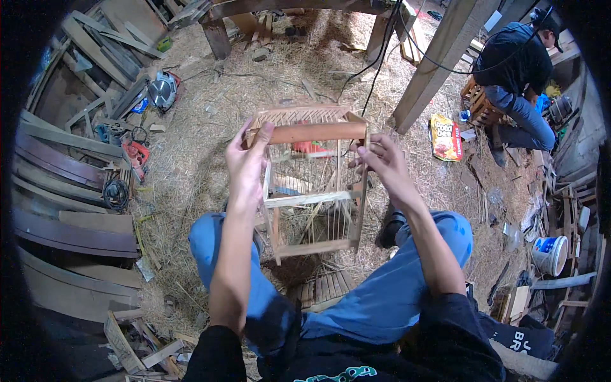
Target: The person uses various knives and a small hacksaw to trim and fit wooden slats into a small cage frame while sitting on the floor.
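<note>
A wooden cage (pixel 312 199) with thin upright bars is held up in front of my knees, tilted so that I look through it. A smooth reddish-brown strip (pixel 312 132) runs across its upper edge. My left hand (pixel 246 162) grips the upper left corner, thumb over the end of the strip and fingers behind. At the upper right corner is my right hand (pixel 387 167), thumb and bent fingers closed about the post. Whether a small piece sits between those fingertips I cannot make out.
Below the cage lies a small slatted wooden piece (pixel 324 290) on the straw-strewn floor. A circular saw (pixel 162 91) and a red tool (pixel 135 158) lie left, near stacked boards. Right are a slanting post (pixel 445 60), a snack bag (pixel 445 137), a seated person (pixel 519 76) and a white bucket (pixel 549 256).
</note>
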`<state>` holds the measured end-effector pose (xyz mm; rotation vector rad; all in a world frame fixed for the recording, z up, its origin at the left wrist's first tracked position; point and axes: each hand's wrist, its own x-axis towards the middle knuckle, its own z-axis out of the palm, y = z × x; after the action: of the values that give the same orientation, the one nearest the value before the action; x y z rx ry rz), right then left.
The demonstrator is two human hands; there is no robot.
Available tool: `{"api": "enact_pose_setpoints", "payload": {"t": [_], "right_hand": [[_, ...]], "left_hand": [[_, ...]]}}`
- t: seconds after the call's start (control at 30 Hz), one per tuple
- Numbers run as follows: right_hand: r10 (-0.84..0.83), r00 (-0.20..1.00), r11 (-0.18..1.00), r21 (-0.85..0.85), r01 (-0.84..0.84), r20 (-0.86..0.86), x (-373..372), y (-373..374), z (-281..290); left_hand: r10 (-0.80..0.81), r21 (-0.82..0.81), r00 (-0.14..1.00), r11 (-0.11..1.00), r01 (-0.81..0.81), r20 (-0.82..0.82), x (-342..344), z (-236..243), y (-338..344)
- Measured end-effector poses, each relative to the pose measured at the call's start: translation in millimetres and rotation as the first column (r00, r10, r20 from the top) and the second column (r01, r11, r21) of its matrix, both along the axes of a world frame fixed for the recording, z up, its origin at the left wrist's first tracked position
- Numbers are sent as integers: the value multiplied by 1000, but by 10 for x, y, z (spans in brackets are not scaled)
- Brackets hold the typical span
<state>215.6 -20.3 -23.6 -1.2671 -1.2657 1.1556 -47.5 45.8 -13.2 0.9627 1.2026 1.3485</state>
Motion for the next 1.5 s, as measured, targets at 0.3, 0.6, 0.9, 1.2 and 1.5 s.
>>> {"api": "enact_pose_setpoints", "payload": {"t": [0.3,0.6,0.9,1.2,1.5], "right_hand": [[-68,884,996,13,83,-462,-319,-77,-25],[-304,814,948,-73,309,-495,-96,74,50],[-227,955,974,-63,219,-193,54,66,152],[-167,941,973,203,110,293,137,-46,114],[147,978,971,167,-171,150,-173,-254,160]], "left_hand": [[-228,-121,972,968,219,-63,-87,-203,-12],[-275,155,701,861,483,-658,439,-291,-301],[-361,15,692,881,472,-626,586,-418,-305],[-261,-115,935,964,240,-239,303,-349,-86],[-305,-87,952,949,302,-23,249,-390,-83]]}}
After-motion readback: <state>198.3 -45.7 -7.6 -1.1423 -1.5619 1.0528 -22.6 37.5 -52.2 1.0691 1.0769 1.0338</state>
